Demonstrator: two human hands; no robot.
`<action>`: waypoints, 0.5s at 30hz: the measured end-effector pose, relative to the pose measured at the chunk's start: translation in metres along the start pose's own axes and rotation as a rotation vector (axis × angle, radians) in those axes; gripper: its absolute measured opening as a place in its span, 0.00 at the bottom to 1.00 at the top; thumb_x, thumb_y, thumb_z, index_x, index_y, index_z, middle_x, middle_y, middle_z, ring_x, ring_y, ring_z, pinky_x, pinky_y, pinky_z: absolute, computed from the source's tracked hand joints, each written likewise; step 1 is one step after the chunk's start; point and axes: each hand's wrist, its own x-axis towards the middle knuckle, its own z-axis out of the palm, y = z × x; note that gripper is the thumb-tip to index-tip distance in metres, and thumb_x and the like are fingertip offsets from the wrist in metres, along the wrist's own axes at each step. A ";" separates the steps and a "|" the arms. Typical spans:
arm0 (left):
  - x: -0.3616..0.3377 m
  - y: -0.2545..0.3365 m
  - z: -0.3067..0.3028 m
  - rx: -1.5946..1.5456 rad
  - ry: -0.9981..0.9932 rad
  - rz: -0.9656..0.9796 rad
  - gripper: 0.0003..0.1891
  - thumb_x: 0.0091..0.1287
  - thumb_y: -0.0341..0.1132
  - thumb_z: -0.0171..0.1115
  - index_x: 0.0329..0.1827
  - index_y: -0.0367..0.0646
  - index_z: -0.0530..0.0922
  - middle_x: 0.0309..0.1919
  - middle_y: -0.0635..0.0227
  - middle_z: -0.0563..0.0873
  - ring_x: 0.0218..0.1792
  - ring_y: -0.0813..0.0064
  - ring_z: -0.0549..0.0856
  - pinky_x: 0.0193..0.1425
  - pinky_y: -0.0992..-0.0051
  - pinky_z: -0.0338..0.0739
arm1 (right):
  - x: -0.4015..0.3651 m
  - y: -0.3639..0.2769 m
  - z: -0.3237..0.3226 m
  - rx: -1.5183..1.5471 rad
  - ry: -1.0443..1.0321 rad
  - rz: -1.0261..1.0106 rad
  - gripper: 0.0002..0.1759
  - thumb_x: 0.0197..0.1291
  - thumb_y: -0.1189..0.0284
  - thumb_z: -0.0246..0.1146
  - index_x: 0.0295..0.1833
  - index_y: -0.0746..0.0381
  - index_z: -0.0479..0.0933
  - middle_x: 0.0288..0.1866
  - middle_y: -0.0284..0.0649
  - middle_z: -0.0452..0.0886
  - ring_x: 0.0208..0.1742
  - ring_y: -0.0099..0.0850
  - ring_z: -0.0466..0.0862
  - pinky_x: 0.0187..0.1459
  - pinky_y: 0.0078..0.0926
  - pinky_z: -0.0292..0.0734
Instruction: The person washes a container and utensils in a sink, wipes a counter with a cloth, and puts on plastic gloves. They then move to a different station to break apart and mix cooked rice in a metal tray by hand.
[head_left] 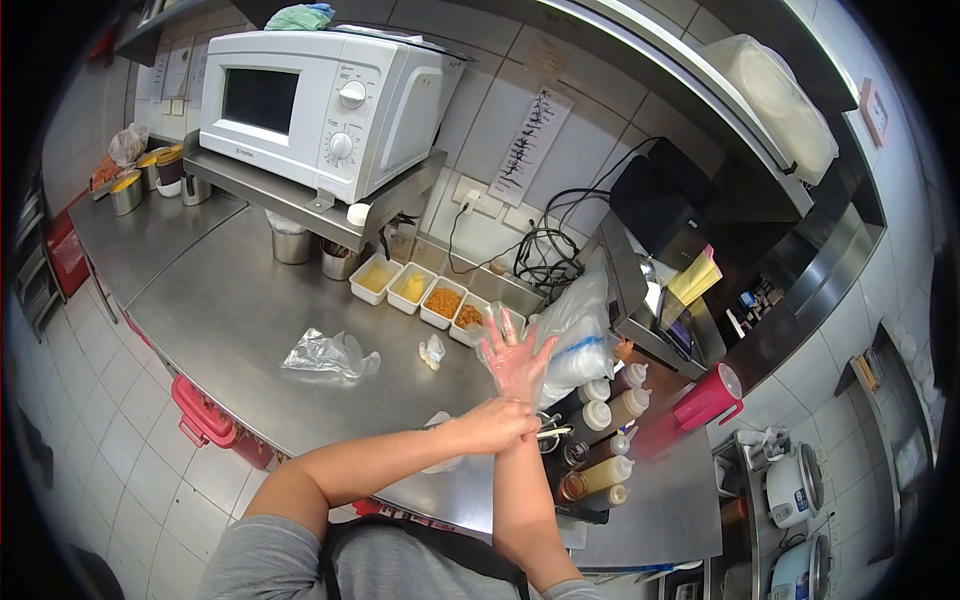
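My right hand is raised over the steel counter with its fingers spread, wearing a clear plastic glove. My left hand is closed around the right wrist, gripping the glove's cuff. Beyond the gloved fingers stands a row of small white tubs with yellow and orange food. A crumpled clear plastic bag lies on the counter to the left. Nearer the right hand is a small scrunched white piece that I cannot identify. Part of a pale, flat item shows beneath my left forearm.
Several squeeze bottles stand close on the right, beside a large plastic bag. A pink jug is farther right. Above the counter, a white microwave rests on a steel shelf. Black cables hang by the wall.
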 end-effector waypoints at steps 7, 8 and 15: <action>0.002 0.001 -0.002 0.040 -0.032 -0.012 0.03 0.50 0.27 0.56 0.28 0.42 0.76 0.29 0.59 0.79 0.38 0.58 0.81 0.42 0.64 0.77 | -0.001 0.006 0.018 0.020 0.196 -0.079 0.50 0.48 0.35 0.56 0.72 0.37 0.42 0.74 0.36 0.48 0.71 0.55 0.51 0.59 0.62 0.55; 0.001 0.000 0.000 0.048 -0.032 -0.009 0.03 0.51 0.27 0.56 0.28 0.41 0.76 0.29 0.59 0.79 0.38 0.58 0.81 0.42 0.63 0.77 | 0.000 0.002 0.012 -0.056 0.152 -0.058 0.49 0.48 0.33 0.54 0.72 0.37 0.46 0.74 0.36 0.45 0.72 0.55 0.48 0.62 0.62 0.50; 0.003 -0.004 0.003 0.048 0.024 -0.001 0.04 0.51 0.27 0.56 0.29 0.41 0.76 0.30 0.58 0.80 0.38 0.57 0.82 0.42 0.63 0.77 | 0.007 -0.013 -0.010 -0.210 0.088 -0.063 0.50 0.44 0.26 0.47 0.71 0.40 0.53 0.77 0.33 0.37 0.74 0.52 0.40 0.64 0.65 0.27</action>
